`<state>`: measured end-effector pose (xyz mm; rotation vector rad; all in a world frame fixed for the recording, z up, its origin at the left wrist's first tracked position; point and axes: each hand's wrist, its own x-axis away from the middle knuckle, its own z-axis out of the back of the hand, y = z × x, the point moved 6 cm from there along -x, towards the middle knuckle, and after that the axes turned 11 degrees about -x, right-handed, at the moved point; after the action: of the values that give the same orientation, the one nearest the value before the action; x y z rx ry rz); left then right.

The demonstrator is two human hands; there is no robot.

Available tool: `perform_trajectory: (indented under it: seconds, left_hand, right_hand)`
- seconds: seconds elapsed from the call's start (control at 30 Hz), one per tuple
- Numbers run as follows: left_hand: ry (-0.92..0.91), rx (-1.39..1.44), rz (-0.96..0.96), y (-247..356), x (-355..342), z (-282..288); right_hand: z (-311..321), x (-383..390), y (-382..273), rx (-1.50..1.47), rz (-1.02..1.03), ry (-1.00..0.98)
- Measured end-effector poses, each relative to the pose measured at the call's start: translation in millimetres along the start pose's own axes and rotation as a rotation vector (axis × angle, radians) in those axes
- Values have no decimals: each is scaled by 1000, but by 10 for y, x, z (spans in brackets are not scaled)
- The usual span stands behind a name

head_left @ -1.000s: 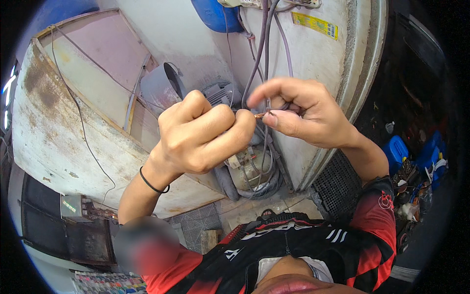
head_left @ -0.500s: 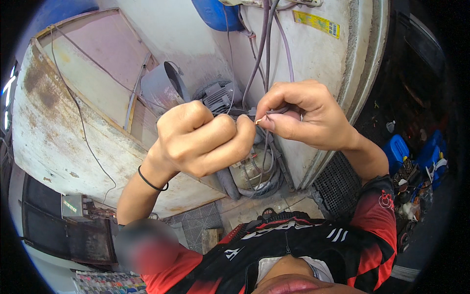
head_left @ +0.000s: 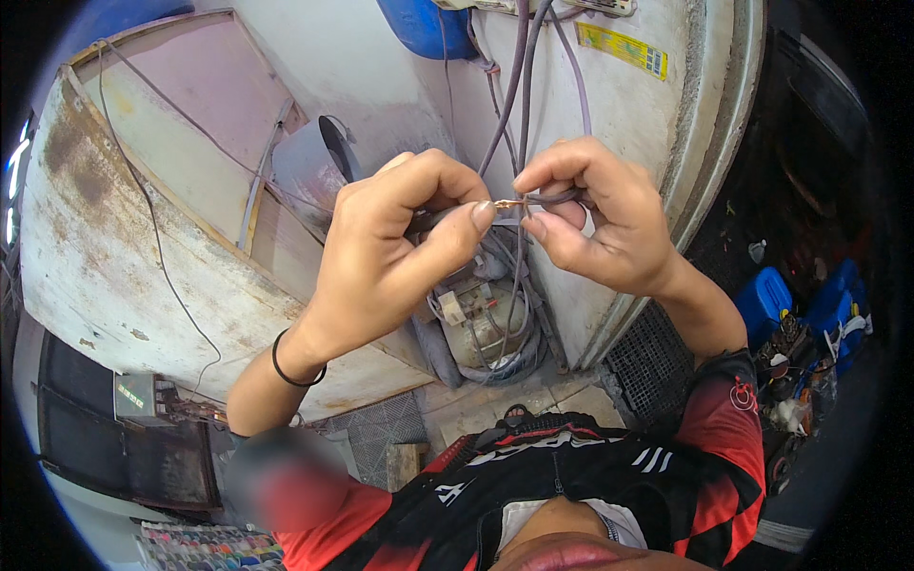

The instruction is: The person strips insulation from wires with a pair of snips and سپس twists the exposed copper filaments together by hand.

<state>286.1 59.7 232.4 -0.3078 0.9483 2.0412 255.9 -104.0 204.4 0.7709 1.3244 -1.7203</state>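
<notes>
In front of my chest my left hand (head_left: 386, 252) is closed, its thumb and forefinger pinching a twisted strand of bare copper wire (head_left: 510, 203). A dark band wraps the left wrist. The copper comes out of a dark grey cable (head_left: 550, 198), whose end is gripped between the curled fingers and thumb of my right hand (head_left: 614, 224). Both hands are raised and only a small gap lies between their fingertips, bridged by the wire. Something dark shows inside the left hand's curl, but I cannot make out what it is.
Long grey cables (head_left: 526, 86) hang down the white wall behind my hands. Below them stands a dusty compressor (head_left: 486, 328) with coiled hoses. A grey bucket (head_left: 303, 167) lies tilted beside a stained white panel (head_left: 143, 247). Blue jerrycans (head_left: 764, 306) and clutter are at the right.
My left hand has rolled over from knuckles-up, so its thumb now shows on the wire. More twisted copper is visible between my hands, and my right hand has shifted slightly.
</notes>
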Motion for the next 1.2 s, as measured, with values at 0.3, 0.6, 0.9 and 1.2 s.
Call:
perform_trajectory:
  seconds: [0.3, 0.6, 0.9, 1.2]
  left_hand:
    - [177, -398, -411, 232, 19, 40]
    - [86, -96, -257, 98, -6, 32]
    - [265, -332, -754, 171, 38, 19]
    - [271, -412, -875, 161, 57, -19]
  right_hand:
    - [-10, 21, 112, -300, -118, -12]
    - [-40, 14, -5, -35, 90, -52]
    - [-195, 35, 185, -763, -267, -59]
    - [-157, 28, 249, -881, -504, -139]
